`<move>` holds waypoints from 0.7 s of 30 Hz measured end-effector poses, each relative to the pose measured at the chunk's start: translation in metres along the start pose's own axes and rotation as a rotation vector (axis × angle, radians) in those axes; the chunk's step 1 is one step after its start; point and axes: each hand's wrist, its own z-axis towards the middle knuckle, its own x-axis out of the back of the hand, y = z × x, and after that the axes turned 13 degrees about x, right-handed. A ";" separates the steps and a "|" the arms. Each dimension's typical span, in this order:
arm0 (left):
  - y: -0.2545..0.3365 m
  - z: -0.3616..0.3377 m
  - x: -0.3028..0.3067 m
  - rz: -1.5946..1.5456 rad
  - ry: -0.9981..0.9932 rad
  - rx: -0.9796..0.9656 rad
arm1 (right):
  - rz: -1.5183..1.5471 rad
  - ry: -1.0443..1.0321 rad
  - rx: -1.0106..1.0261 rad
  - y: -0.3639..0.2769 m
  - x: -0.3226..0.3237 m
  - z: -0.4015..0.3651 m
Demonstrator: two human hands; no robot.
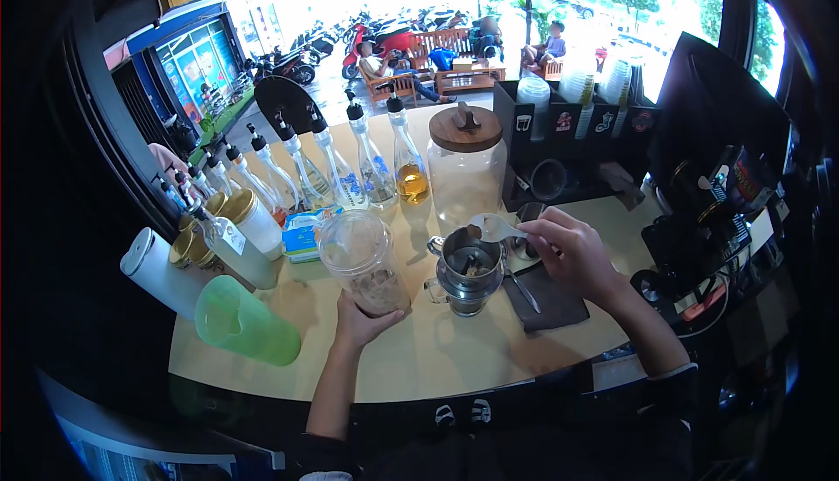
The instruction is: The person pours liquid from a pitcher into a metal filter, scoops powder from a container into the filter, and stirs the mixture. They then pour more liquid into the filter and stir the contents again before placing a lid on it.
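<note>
My left hand (365, 324) is wrapped around the lower side of a clear plastic jar (357, 249), which stands tilted slightly on the counter with brownish contents low inside. Between thumb and fingers, my right hand (572, 254) pinches the handle of a white spoon (495, 227). The spoon's bowl is over the rim of a metal drip coffee filter (473, 258), and a little brown powder shows at its tip. Dark grounds lie inside the filter. Under it is a glass mug (437, 290), mostly hidden by the filter.
A dark cloth (551, 306) with a metal spoon (523, 290) lies right of the mug. Behind stand a wooden-lidded glass jar (468, 175) and several pump bottles (411, 162). A green pitcher (245, 319) stands left. A black cup holder (559, 123) is at the back right.
</note>
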 end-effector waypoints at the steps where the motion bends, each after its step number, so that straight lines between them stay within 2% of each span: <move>1: 0.001 -0.001 0.000 -0.020 -0.003 -0.007 | 0.007 -0.007 0.002 0.000 0.000 0.000; 12: -0.006 0.001 0.001 -0.042 -0.019 -0.016 | 0.095 0.019 -0.018 -0.011 0.009 -0.004; 21: -0.010 0.000 -0.001 -0.060 -0.011 -0.012 | -0.023 0.003 0.131 -0.019 0.004 -0.018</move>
